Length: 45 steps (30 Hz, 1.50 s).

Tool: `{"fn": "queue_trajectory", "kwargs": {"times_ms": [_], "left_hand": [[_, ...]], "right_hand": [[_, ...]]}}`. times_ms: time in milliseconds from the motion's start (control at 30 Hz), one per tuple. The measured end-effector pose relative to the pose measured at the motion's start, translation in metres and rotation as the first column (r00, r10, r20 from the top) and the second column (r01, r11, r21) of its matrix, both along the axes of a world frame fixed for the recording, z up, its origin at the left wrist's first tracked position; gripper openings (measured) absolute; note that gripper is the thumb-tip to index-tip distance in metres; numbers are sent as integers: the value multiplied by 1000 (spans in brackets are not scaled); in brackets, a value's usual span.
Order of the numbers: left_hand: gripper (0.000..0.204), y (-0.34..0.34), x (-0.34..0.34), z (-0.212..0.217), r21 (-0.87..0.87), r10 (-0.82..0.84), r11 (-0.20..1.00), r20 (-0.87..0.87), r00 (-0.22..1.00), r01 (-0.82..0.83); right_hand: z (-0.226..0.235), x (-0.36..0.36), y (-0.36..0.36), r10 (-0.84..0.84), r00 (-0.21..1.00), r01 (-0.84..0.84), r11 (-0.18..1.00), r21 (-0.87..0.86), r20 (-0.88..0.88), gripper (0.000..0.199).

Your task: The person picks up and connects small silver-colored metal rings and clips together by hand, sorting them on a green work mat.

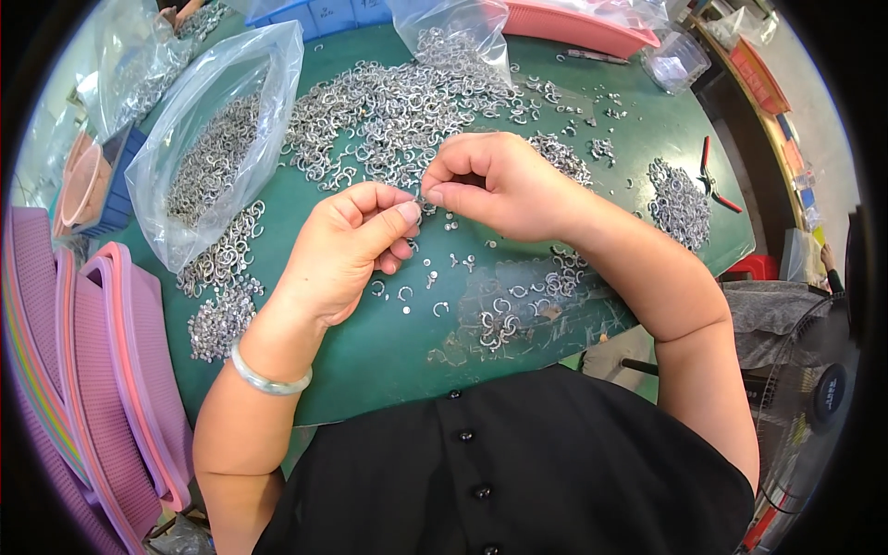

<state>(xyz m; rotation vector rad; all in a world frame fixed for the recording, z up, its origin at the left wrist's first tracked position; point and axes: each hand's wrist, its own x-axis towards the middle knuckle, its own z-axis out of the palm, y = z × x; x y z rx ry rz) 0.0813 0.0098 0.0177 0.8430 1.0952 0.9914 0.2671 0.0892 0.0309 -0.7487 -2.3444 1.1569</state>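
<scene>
My left hand (344,239) and my right hand (507,190) meet fingertip to fingertip above the middle of the green table (370,356). Both are closed in a pinch. Between the thumbs and fingers shows a tiny silver metal piece (423,205), mostly hidden, its shape too small to tell. Just beyond my hands spreads a big heap of C-shaped metal rings (398,111). Below them lie a few loose open rings (405,293) and small stud-like bits (431,276).
A clear plastic bag of rings (213,162) stands at the left, near a pile of small silver pieces (222,319). Another pile (680,205) and red-handled pliers (710,180) lie at the right. Purple baskets (102,370) flank the left edge; a fan (814,407) stands lower right.
</scene>
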Motion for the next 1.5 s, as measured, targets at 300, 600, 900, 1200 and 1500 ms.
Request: {"fn": "queue_trajectory", "kwargs": {"times_ms": [300, 600, 900, 1200, 1500], "left_hand": [[10, -1, 3, -3, 50, 38, 998, -29, 999, -37], [6, 1, 0, -2, 16, 74, 997, 13, 997, -75], [8, 2, -6, -2, -25, 102, 995, 192, 976, -99], [4, 3, -9, -2, -33, 121, 993, 234, 965, -116], [14, 4, -8, -3, -34, 85, 996, 210, 974, -79]], "right_hand": [[-6, 1, 3, 10, 999, -10, 1000, -3, -34, 10], [-10, 4, 8, -12, 992, -39, 913, 406, 124, 6], [-14, 5, 11, 33, 977, -138, 854, 501, 213, 5], [-15, 2, 7, 23, 976, -136, 842, 522, 218, 7], [-17, -3, 6, -35, 971, -95, 852, 515, 236, 7]]}}
